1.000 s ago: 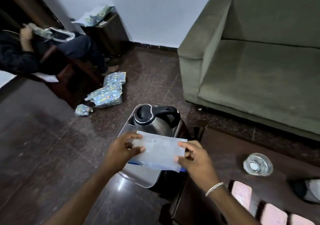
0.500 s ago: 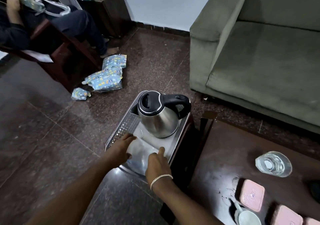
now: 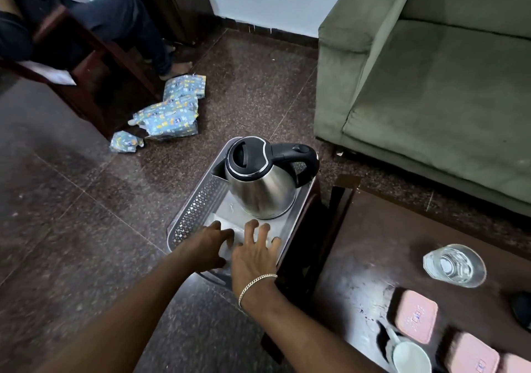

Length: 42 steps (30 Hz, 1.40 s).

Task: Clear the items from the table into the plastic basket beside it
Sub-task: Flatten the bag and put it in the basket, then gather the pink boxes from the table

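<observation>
A grey plastic basket [image 3: 193, 214] with perforated walls stands on the floor left of the dark wooden table [image 3: 382, 237]. A steel kettle [image 3: 260, 188] with a black lid and handle stands in its far half. A clear flat plastic pouch [image 3: 225, 222] lies on the basket floor in front of the kettle. My left hand [image 3: 208, 244] rests flat on the pouch. My right hand [image 3: 255, 250], fingers spread, is over the pouch beside it. On the table are a glass [image 3: 454, 266], two pink lidded boxes [image 3: 415, 315] [image 3: 471, 357] and a white cup [image 3: 411, 357] with a spoon.
A green sofa [image 3: 431, 85] stands behind the table and basket. Several patterned packets [image 3: 169, 114] lie on the floor at the left. A person sits on a wooden chair [image 3: 86, 53] at the upper left. A dark object [image 3: 521, 309] is at the table's right edge.
Both hands carried the clear pouch down from in front of the kettle and laid it flat in the basket. My right hand's fingers have since spread apart.
</observation>
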Each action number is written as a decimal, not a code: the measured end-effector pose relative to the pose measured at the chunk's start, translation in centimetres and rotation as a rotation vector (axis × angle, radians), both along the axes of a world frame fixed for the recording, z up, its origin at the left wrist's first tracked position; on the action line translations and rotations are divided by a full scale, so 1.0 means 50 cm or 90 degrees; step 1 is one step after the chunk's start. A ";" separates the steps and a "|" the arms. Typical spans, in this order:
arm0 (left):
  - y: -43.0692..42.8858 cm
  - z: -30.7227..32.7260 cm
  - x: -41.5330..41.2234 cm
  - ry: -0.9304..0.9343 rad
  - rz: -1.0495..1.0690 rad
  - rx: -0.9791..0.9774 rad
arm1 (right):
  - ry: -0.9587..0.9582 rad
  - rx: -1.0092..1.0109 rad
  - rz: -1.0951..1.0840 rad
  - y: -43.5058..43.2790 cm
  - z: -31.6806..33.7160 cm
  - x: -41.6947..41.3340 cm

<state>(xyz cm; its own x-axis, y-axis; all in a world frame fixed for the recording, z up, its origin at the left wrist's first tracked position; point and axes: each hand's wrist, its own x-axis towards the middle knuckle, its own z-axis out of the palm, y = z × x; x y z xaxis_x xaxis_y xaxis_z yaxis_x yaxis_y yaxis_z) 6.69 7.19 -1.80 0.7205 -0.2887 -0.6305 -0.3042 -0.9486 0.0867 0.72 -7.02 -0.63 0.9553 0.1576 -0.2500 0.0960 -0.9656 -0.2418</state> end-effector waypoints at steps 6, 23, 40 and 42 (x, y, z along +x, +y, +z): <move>0.007 -0.021 -0.013 0.013 -0.032 0.019 | 0.102 0.030 0.133 -0.011 -0.026 0.001; -0.268 0.121 -0.115 -0.137 0.058 -0.456 | -0.116 0.351 -0.163 -0.400 0.035 -0.162; -0.752 -0.072 -0.323 0.029 -0.032 -0.247 | 0.184 0.026 -0.205 -0.854 -0.113 -0.431; -0.773 -0.088 -0.336 0.028 -0.022 -0.220 | 0.198 0.001 -0.163 -0.871 -0.123 -0.441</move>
<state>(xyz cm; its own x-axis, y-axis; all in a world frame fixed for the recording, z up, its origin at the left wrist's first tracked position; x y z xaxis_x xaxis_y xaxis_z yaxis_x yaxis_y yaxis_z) -10.12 -31.47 -6.20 0.6811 -0.5140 -0.5215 -0.3238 -0.8502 0.4151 -21.31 -50.57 -6.76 0.8429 -0.0751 -0.5328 -0.2254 -0.9485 -0.2228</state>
